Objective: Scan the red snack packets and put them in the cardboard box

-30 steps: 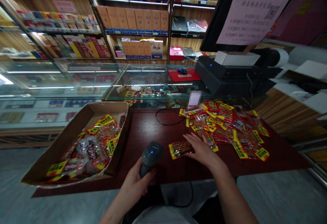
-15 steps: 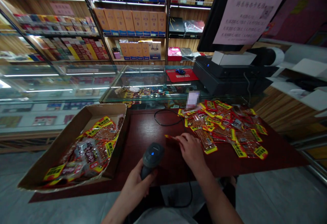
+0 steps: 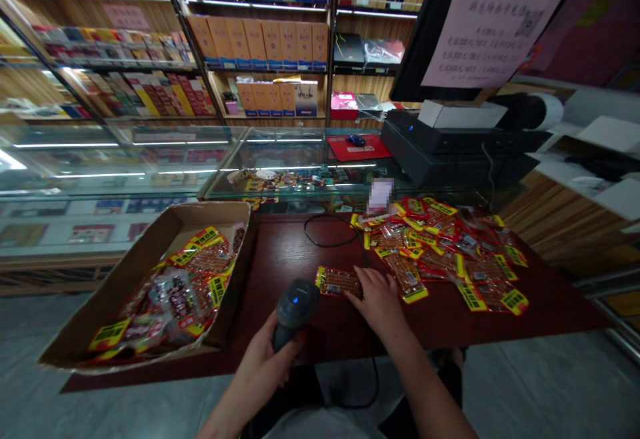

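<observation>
My left hand [image 3: 265,362] is wrapped round the handle of a dark barcode scanner [image 3: 296,305], which has a small blue light on top. To its right, my right hand [image 3: 381,302] grips the right end of a snack packet [image 3: 339,282] between thumb and fingers. That packet lies roughly flat, barcode side up, with brown sticks showing through clear film and a yellow-and-red end toward the scanner. Beyond my right hand spreads a loose pile of similar packets [image 3: 435,245]. A cardboard box [image 3: 240,272] at the left holds more packets [image 3: 175,292].
Everything rests on a dark red table [image 3: 280,245]. A black cable [image 3: 306,233] loops across it. Behind stand a glass display counter [image 3: 280,152], a monitor [image 3: 425,45] with a paper notice, and a black cash drawer [image 3: 425,152]. A pixelated card-like patch [image 3: 380,195] sits near the pile.
The packet in my right hand has turned from edge-on to flat, its barcode side now facing up. The scanner has shifted only slightly. The view has moved a little.
</observation>
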`<state>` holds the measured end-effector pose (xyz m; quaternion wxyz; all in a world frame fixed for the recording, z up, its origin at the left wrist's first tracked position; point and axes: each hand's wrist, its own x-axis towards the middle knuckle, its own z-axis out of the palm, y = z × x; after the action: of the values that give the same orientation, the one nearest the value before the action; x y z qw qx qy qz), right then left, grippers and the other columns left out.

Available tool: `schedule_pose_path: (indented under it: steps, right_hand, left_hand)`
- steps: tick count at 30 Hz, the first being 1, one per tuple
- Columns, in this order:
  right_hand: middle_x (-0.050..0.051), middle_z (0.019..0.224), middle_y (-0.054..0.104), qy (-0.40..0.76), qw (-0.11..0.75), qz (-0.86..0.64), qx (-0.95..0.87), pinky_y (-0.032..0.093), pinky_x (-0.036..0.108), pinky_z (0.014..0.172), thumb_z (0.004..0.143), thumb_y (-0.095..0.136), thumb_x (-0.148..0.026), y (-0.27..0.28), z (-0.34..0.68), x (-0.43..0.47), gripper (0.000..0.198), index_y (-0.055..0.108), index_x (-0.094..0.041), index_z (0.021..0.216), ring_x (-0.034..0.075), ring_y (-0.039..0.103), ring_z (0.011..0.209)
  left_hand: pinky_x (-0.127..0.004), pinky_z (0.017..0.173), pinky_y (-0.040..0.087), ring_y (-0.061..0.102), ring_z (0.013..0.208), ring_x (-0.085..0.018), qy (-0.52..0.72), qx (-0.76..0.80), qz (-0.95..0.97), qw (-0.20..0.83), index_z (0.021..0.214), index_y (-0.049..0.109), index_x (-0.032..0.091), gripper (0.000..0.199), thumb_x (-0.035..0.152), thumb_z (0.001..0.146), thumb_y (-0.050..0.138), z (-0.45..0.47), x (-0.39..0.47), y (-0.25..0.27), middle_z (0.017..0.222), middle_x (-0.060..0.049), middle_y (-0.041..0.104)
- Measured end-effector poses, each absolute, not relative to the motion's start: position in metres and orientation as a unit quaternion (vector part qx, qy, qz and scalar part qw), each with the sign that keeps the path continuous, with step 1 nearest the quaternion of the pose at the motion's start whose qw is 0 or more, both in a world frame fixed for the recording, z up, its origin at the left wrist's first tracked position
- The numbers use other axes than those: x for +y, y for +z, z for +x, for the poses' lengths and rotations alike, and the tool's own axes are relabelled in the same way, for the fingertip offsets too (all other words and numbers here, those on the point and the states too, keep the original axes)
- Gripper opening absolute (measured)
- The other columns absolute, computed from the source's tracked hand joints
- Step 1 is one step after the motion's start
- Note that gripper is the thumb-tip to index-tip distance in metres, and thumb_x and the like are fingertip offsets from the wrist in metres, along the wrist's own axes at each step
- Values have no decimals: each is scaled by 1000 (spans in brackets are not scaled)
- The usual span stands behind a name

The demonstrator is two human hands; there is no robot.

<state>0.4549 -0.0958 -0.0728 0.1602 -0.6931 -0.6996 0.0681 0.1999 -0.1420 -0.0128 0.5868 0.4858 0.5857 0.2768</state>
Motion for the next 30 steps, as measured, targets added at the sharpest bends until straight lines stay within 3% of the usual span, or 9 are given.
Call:
schedule_pose_path:
  steps: [2,6,8,11,17,30]
  right_hand:
    - [14,127,71,70,174,-689,-700,35,64,114,88,76,-25,-75,457,-93,55,61,-19,140,35,63,123]
    - [12,118,67,151,283,-685,-654,54,45,99,83,76,-23,-79,461,-90,45,70,-22,128,30,70,106]
    - [10,121,68,204,355,-673,-616,56,41,98,86,69,-25,-83,464,-88,34,73,-24,120,27,71,106]
    - [7,122,76,281,410,-652,-572,57,41,99,87,61,-25,-91,467,-85,38,72,-26,123,26,74,109]
    - [2,126,78,387,460,-614,-512,53,42,107,82,60,-22,-101,475,-83,46,74,-29,125,24,73,116]
    - [4,120,81,417,475,-601,-488,54,43,107,77,61,-24,-96,475,-80,45,78,-24,118,27,73,116]
  left_hand:
    - [-21,39,35,42,40,-10,273,583,487,590,131,52,11,69,53,79,69,201,-142,-12,50,12,48]
    - [-20,39,33,41,39,-10,267,585,491,588,129,52,11,67,53,79,68,204,-142,-10,50,12,46]
    - [-20,39,33,41,40,-10,264,585,496,585,128,52,10,66,52,79,66,205,-143,-9,49,12,45]
    - [-20,40,33,40,40,-10,254,581,506,586,130,50,10,66,51,81,64,204,-145,-11,49,12,45]
    - [-20,41,35,42,43,-10,233,559,513,609,134,49,12,62,45,84,65,204,-146,-9,54,11,48]
    - [-20,42,37,44,46,-10,208,549,553,591,124,53,14,45,39,87,59,202,-150,-2,59,9,47]
